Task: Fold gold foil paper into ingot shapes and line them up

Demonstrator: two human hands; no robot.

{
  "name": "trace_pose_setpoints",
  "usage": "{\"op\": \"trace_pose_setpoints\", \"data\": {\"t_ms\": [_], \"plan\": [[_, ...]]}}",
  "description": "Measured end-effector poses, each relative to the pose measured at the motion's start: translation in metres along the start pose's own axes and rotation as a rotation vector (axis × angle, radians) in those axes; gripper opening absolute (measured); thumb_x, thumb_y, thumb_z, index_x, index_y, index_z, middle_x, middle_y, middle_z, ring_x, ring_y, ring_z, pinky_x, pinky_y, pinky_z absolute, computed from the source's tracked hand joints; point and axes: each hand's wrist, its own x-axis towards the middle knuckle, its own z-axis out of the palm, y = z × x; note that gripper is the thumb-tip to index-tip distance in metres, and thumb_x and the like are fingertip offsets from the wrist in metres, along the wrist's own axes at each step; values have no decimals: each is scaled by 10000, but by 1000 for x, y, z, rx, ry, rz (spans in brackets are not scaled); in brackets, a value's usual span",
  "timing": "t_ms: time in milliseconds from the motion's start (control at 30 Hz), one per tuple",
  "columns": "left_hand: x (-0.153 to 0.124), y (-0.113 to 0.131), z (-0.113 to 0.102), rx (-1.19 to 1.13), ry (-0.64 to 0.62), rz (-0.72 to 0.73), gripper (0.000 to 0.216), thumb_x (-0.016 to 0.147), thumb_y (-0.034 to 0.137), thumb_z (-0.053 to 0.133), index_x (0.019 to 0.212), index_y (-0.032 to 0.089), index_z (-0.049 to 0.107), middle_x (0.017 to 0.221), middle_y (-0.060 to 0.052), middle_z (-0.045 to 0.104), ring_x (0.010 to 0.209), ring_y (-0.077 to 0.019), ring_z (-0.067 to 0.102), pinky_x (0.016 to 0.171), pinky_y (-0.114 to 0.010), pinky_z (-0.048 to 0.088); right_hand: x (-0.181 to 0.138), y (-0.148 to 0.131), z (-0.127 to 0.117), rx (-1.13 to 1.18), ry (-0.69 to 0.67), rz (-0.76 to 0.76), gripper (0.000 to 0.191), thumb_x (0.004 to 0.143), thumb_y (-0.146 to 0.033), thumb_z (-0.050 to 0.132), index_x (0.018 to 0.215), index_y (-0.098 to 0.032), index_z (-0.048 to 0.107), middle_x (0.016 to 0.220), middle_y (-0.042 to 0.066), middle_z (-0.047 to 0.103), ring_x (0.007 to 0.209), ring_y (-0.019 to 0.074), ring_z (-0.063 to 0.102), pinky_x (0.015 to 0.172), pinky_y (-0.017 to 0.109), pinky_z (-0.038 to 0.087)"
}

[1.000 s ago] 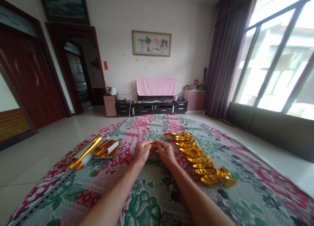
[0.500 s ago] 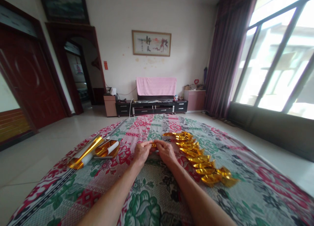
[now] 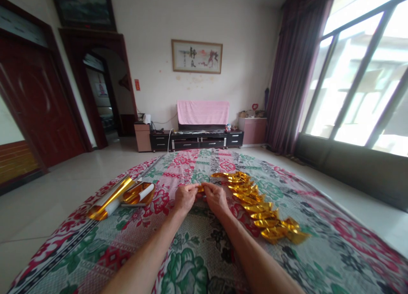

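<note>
On the floral cloth (image 3: 197,260), going from the left, lies a small stack of flat gold foil sheets (image 3: 123,195) with white backs showing — these look unfolded, so by my reading they are what is left to work through. No box, tray or other container shows anywhere on the cloth; both the sheets and the finished pieces lie loose on it.

At the middle, the left hand (image 3: 184,199) and the right hand (image 3: 215,197) meet fingertip to fingertip, each pinching an end of one small gold foil piece (image 3: 200,189) held just above the cloth; its exact shape is too small to tell. Just right of the hands runs a long row of folded gold pieces (image 3: 259,207) — many already done, which suggests the work is well along.
</note>
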Motion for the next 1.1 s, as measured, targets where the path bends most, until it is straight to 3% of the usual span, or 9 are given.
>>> {"op": "trace_pose_setpoints", "data": {"t_ms": [167, 267, 433, 833, 1100], "plan": [[0, -1, 3, 88, 69, 42, 285, 762, 238, 483, 970, 173, 668, 771, -49, 711, 635, -137, 638, 565, -197, 472, -2, -5, 0, -72, 13, -18, 339, 771, -308, 418, 936, -205, 695, 741, 30, 699, 672, 172, 637, 654, 245, 487], [-6, 8, 3, 167, 135, 68, 282, 757, 229, 481, 951, 168, 677, 896, -65, 699, 766, -162, 644, 645, -213, 482, -4, -9, -1, -119, 15, -44, 327, 775, -279, 418, 928, -211, 699, 790, 37, 704, 723, 174, 640, 702, 238, 470], [-15, 23, 2, 313, 154, 83, 288, 762, 190, 459, 939, 169, 684, 930, -60, 692, 877, -159, 626, 768, -213, 461, -6, -14, -3, -182, 22, -33, 330, 784, -239, 401, 917, -211, 702, 818, 34, 706, 746, 156, 638, 709, 205, 449], [-16, 22, 2, 394, 170, 113, 277, 756, 183, 464, 914, 197, 692, 837, -34, 709, 780, -129, 641, 717, -181, 468, -6, -14, -3, -167, 26, -28, 328, 789, -234, 399, 912, -211, 703, 819, 26, 706, 746, 156, 637, 702, 202, 447], [-14, 19, 2, 386, 188, 95, 289, 767, 182, 444, 921, 187, 688, 931, -47, 692, 892, -151, 626, 788, -205, 454, -8, -15, -3, -173, -10, -65, 314, 791, -244, 414, 910, -213, 703, 848, 32, 704, 789, 161, 638, 713, 199, 441]]}}
